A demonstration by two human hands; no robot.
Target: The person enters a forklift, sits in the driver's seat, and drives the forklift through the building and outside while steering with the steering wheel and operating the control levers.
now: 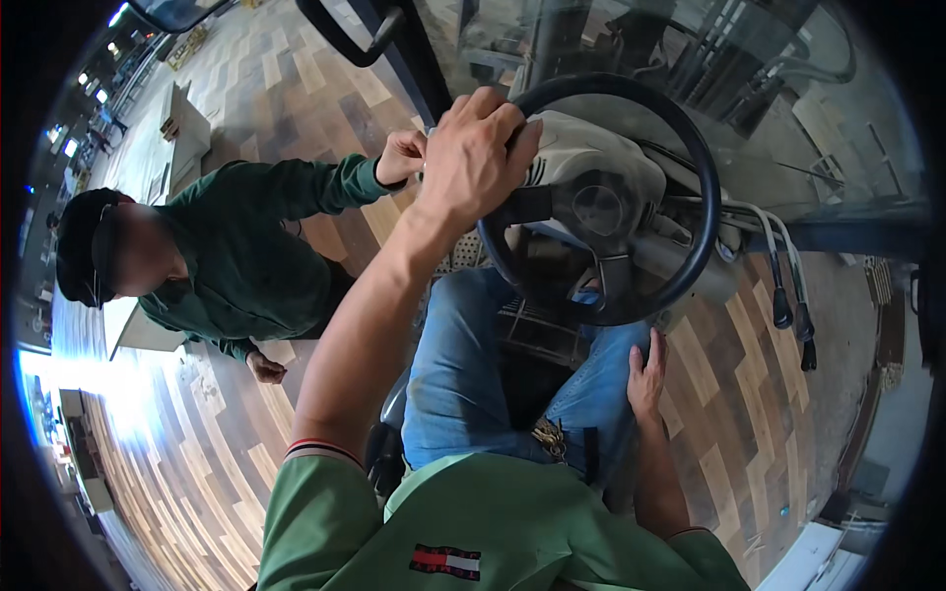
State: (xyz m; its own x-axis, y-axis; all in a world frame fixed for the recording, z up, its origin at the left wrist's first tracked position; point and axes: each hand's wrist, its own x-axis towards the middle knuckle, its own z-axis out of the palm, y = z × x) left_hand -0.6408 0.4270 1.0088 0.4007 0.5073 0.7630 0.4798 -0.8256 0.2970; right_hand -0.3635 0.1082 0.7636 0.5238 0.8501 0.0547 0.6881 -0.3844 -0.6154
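Observation:
My left hand (pixel 475 153) is closed over the upper left of a black steering wheel (pixel 711 197), with the forearm stretched forward. The fingers' far side is hidden. The wheel's hub (pixel 599 204) stands in front of a grey steering column (pixel 616 148). My right hand (pixel 647 374) lies against the outer side of my right knee, its fingers extended and holding nothing. Beside my left hand, another person's hand (pixel 401 156) reaches in from a dark green sleeve and seems to touch the cab frame. Contact between the two hands cannot be made out.
Black-knobbed levers (pixel 782 307) stand right of the wheel. A person in a dark cap and green top (pixel 246 236) stands close on the left. Ahead are a windshield (pixel 788 118) and a cab post (pixel 409 59). Around the machine spreads a wood-patterned floor (pixel 709 394).

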